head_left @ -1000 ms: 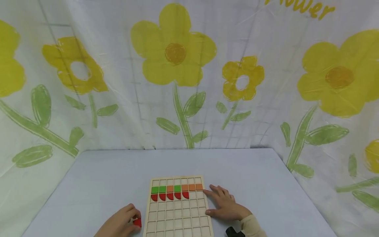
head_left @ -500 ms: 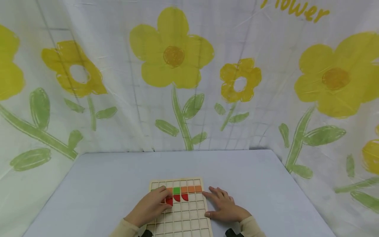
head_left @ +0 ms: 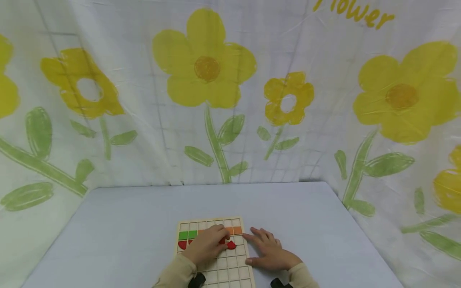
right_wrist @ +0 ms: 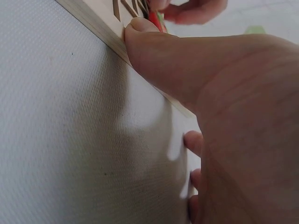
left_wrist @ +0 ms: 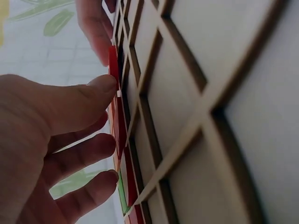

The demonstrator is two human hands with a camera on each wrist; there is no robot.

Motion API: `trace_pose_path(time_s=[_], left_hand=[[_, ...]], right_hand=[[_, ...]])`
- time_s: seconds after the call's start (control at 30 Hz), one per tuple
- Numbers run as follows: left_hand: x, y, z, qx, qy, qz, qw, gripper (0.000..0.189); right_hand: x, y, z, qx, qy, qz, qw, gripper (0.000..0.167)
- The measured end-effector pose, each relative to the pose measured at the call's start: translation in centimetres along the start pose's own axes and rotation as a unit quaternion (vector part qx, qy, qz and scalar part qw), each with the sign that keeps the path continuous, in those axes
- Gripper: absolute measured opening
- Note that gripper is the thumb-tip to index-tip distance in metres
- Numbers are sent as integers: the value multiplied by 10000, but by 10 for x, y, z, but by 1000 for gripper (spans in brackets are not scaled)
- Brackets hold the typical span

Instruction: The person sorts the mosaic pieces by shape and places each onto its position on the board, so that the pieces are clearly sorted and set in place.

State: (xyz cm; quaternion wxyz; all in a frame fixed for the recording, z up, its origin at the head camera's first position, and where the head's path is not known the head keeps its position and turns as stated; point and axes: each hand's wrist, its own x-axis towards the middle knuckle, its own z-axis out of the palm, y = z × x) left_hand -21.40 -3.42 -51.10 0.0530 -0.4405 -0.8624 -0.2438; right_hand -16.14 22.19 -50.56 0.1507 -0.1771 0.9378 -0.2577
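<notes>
My left hand (head_left: 206,245) is over the wooden grid board (head_left: 233,263), pinching a red quarter-circle tile (head_left: 231,245) between thumb and fingers. In the left wrist view that tile (left_wrist: 113,65) stands edge-on at the thumb tip, close against the grid. A row of green tiles (head_left: 183,235) and orange tiles (head_left: 237,230) fills one line of cells. Below it lie red tiles (head_left: 182,244), partly hidden by my left hand. My right hand (head_left: 269,253) rests at the board's right edge with fingers spread; its thumb (right_wrist: 145,29) touches the frame.
The board lies on a white table (head_left: 126,232). Behind the table hangs a white curtain (head_left: 144,168) printed with yellow flowers. A dark wrist device (head_left: 196,281) sits at my left cuff and another (head_left: 279,283) at the right.
My left hand came from the table left of the board, carrying the red tile onto the board and rightward along the red row. The right hand stayed at the board's edge.
</notes>
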Motion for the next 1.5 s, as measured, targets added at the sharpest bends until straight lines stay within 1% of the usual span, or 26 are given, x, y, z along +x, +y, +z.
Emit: trace_pose_path(time_s=[0.13,0.2,0.33,0.43,0.57,0.63,0.7,0.83,1.13,1.3,1.5], left_hand=[[3,1,2,186,-23,-20,9998,7],[4,0,3,205,6,19,9998,8],[6,1,3,-98,2,177,9998,16],[8,2,3,-265,-11,333,9991,16],[9,3,4,21,194,436,9989,7],[9,3,4,144,287,413,9986,7],[9,2,3,171,291,369,9987,8],[10,2,1,99,199,261,9994,7],[9,1,-3,55,-39,-135,9999,12],[10,-2,0,-68,-42,-173,9998,12],[10,-4,0,-210,-73,-205,9995,16]], right_hand=[[1,-1,1,-26,-13,-38,10000,72],[1,-1,1,-17,-9,-36,10000,72],[1,0,0,-89,-28,9,10000,73],[0,0,-2,-80,-32,30,10000,72],[0,-2,-3,-36,-57,52,10000,73],[0,-2,-3,-44,-65,60,10000,73],[0,-2,-2,-59,-67,59,9999,73],[2,-1,-2,-92,-71,28,9999,73],[6,-2,-1,-103,-98,-74,9999,73],[6,-2,-1,-96,-115,-40,9999,73],[5,1,-2,-78,-160,45,9998,73]])
